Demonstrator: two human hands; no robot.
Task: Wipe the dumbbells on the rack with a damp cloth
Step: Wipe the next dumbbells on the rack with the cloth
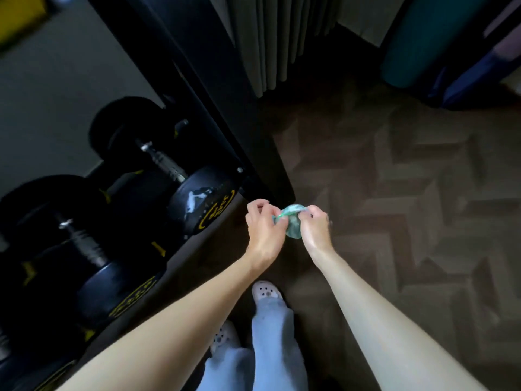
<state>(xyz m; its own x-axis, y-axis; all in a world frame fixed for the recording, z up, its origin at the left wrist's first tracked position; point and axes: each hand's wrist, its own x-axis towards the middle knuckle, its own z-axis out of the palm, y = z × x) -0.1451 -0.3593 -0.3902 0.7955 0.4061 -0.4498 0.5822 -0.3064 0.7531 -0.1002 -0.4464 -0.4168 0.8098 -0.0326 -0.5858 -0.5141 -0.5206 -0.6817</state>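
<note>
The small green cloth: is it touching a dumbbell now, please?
No, left hand and right hand hold the green cloth apart from the black dumbbell.

Partly hidden: crumpled green cloth (291, 222), bunched under fingers of left hand (265, 231) and right hand (314, 230). Unreadable blur: yellow lettering (217, 211) on black rubber dumbbell (166, 165). Bottom-left black dumbbell (25, 371) cut by frame edge. Top-left yellow shape (19, 18) blurred and cropped.

Green cloth (291, 222); black dumbbells (166, 165), yellow markings; herringbone floor (408, 193).

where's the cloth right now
In the head view the green cloth is bunched between both hands, left hand and right hand, over the floor just right of the rack's nearest dumbbell.
</note>
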